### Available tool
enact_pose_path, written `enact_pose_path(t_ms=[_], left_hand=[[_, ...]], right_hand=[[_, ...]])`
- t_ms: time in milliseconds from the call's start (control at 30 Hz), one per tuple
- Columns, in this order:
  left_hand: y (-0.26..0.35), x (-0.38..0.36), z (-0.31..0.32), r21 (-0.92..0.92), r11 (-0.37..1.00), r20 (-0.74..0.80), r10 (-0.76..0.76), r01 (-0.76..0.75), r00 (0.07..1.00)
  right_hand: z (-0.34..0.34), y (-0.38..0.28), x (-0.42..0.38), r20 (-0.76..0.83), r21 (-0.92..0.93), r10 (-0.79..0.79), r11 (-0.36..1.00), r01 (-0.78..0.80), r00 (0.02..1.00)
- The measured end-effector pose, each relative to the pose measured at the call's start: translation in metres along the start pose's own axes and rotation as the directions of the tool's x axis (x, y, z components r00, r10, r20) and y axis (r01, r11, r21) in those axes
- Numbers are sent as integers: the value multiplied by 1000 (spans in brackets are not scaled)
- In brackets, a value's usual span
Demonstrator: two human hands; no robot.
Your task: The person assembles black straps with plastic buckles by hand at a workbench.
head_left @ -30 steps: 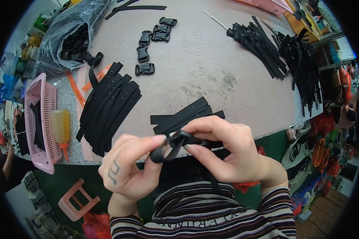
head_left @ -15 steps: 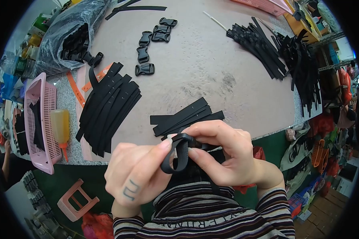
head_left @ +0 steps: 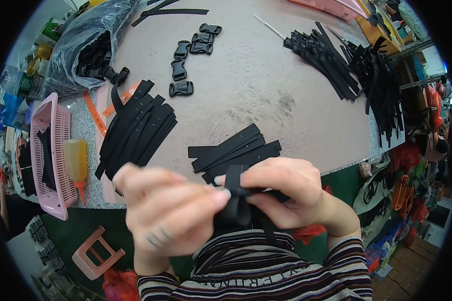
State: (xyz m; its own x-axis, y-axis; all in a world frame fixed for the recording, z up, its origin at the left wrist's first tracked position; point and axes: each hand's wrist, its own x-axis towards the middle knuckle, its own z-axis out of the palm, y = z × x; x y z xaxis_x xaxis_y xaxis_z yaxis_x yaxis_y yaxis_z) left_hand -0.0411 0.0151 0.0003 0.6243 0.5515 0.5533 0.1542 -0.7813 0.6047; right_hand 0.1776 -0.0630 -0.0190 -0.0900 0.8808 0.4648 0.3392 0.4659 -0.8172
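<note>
In front of my chest, my right hand (head_left: pixel 291 188) pinches a black webbing strap (head_left: pixel 234 175) between thumb and fingers. One flat end of it stands up, and a loop hangs below. A dark piece at the fold is mostly covered by my fingers. My left hand (head_left: pixel 171 213) is smeared by motion, its fingers bunched and their tips at the strap just under the upright end. Right beyond my hands lies a small fan of cut black straps (head_left: pixel 236 148). Farther left rests a larger bundle of black straps (head_left: pixel 135 125).
Several black side-release buckles (head_left: pixel 181 89) form a line on the table (head_left: pixel 331 130). A plastic bag (head_left: pixel 98 25) of buckles lies back left, above a pink basket (head_left: pixel 63 150) and a yellowish bottle (head_left: pixel 76 158). More black straps (head_left: pixel 321 60) lie back right. A pink stool (head_left: pixel 98 253) stands on the floor.
The strap has turned from an open loop seen side-on to a flat end pointing up. My left hand has shifted a little and its fingers have moved down along the strap.
</note>
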Motion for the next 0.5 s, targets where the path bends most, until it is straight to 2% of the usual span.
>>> enact_pose_path(t_ms=[33,67,100,133,167,200,300,333,367,433,467,500], left_hand=[[-4,3,-1,-193,978,-22,-81,75,996],[-4,-1,-1,-494,828,13,-298,265,954],[2,12,-2,-530,726,102,-460,439,882],[-10,14,-1,-383,866,173,-276,322,946],[-19,14,-1,-239,957,272,-94,162,958],[-10,14,7,-221,959,155,-146,178,977],[-6,14,2,-271,942,74,-185,199,980],[-4,18,8,-237,951,-9,-207,199,978],[-10,19,13,-271,922,-80,-308,277,948],[-28,21,10,-542,743,-14,-474,392,880],[-33,20,10,-723,578,98,-457,379,884],[-44,13,7,-832,322,307,-409,451,859]], right_hand=[[-3,3,-1,37,37,-31,999,30,999],[-4,3,1,78,20,-61,998,59,995],[-4,2,1,91,-3,-86,996,87,992],[-2,2,2,104,-27,-112,993,115,988],[-2,1,3,117,-51,-137,988,144,984],[-1,2,3,107,-71,-141,986,149,984],[0,1,2,65,-14,-70,997,71,995],[-1,0,2,106,42,-51,998,47,993],[-1,-2,2,149,99,-34,995,19,988],[-2,-3,2,189,190,21,980,-57,982],[-3,-3,2,181,223,61,970,-101,982],[-4,-4,1,170,255,107,955,-149,980]])
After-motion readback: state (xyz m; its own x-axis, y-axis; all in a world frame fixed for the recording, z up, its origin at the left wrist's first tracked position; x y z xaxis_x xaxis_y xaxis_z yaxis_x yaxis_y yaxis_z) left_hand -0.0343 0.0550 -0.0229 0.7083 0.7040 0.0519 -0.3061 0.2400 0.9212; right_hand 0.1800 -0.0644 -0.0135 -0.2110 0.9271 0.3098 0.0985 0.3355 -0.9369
